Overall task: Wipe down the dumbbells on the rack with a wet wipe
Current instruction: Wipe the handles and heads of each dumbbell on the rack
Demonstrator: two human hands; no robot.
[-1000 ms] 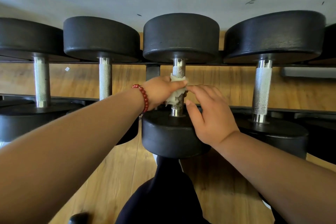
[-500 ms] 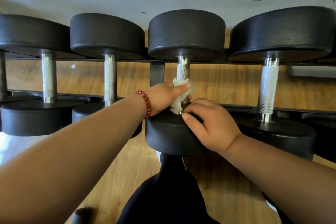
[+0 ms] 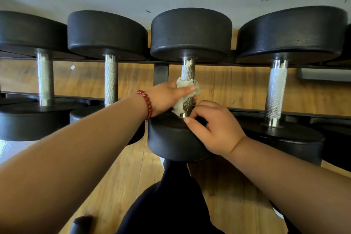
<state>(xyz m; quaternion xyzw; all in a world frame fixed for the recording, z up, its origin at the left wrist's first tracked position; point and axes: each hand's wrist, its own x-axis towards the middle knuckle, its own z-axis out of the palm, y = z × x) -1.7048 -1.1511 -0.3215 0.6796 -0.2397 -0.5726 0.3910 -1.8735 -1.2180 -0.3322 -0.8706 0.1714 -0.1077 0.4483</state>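
At the centre of the frame, our left hand (image 3: 165,97) closes its grip, wet wipe (image 3: 185,84) inside, round the low end of the dumbbell handle (image 3: 188,71), whose length runs straight up the frame, while our right hand (image 3: 218,131) rests curled on the near head (image 3: 171,138), its hold unclear.

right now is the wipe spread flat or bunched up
Bunched up: the wet wipe is crumpled round the middle dumbbell handle under the left hand, ragged edges poking out above and below it.
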